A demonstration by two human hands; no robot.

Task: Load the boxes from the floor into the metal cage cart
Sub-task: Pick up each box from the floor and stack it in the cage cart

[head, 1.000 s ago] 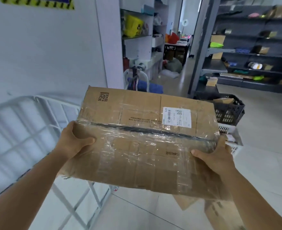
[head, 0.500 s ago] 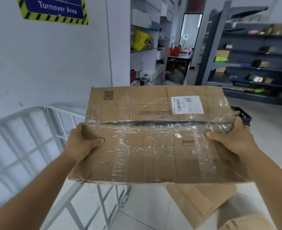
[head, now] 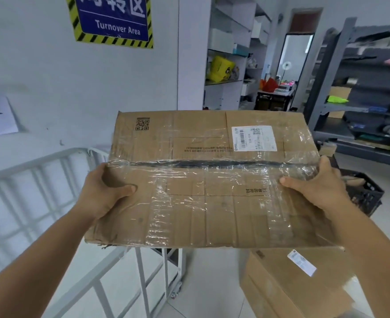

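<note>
Head view, cage cart (head: 58, 203): white metal bars fill the lower left, top rail running up toward the wall; the carried box hangs just beside and above its near corner, probably so it can be lowered over the rail; what lies inside the cart is hidden
Carried box (head: 212, 180): held in the air at chest height, broad face tilted toward the camera, one end in each hand; judged to be gripped at the ends because it is too wide for one hand and the load stays level that way
Box on the floor (head: 292, 283): brown carton with a small white label, below and right of the carried one, not yet loaded
Carried box, looks: worn brown cardboard, crumpled clear tape over a dark centre seam, white barcode label upper right, printed QR code upper left, torn lower left corner
Left hand (head: 104, 191): grip closed on the left end, thumb on top, fingers curled out of sight beneath
Right hand (head: 315, 184): grip closed on the right end, thumb lying on the taped face
</note>
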